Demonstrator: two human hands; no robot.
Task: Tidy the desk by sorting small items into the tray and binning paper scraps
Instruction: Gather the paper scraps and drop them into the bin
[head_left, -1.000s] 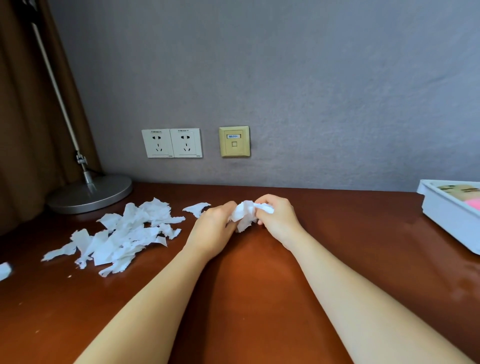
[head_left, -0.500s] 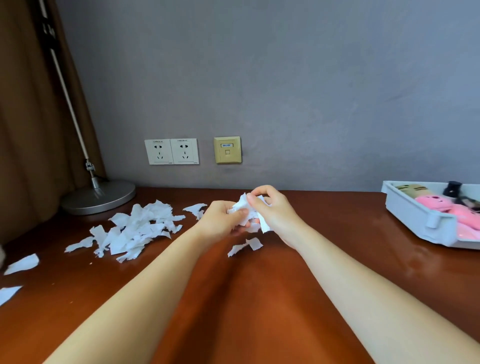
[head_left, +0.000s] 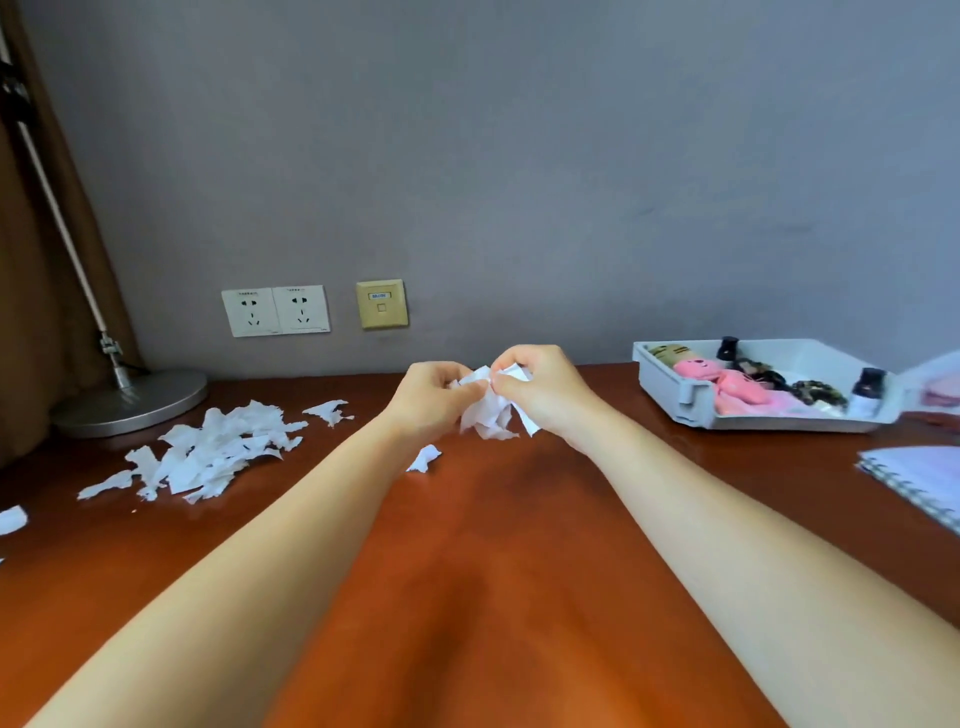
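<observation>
Both hands meet above the middle of the brown desk (head_left: 493, 571). My left hand (head_left: 431, 397) and my right hand (head_left: 545, 392) each pinch the top of a crumpled bunch of white paper scraps (head_left: 488, 415) that hangs between them. One loose scrap (head_left: 425, 460) lies on the desk just below my left wrist. A heap of torn white paper (head_left: 208, 452) is spread at the left, with a separate scrap (head_left: 328, 410) behind it. The grey tray (head_left: 670, 389) at the right holds a pink plush toy (head_left: 722, 382), small dark bottles and hair ties.
A lamp with a round metal base (head_left: 132, 402) stands at the back left beside a brown curtain. A spiral notebook (head_left: 919, 483) lies at the right edge. Another scrap (head_left: 11, 519) sits at the far left. Wall sockets (head_left: 275, 310) are above the desk.
The view has shifted right, showing more of the tray and the notebook. My hands have lifted the paper bunch slightly, and a scrap that dropped from it lies on the desk.
</observation>
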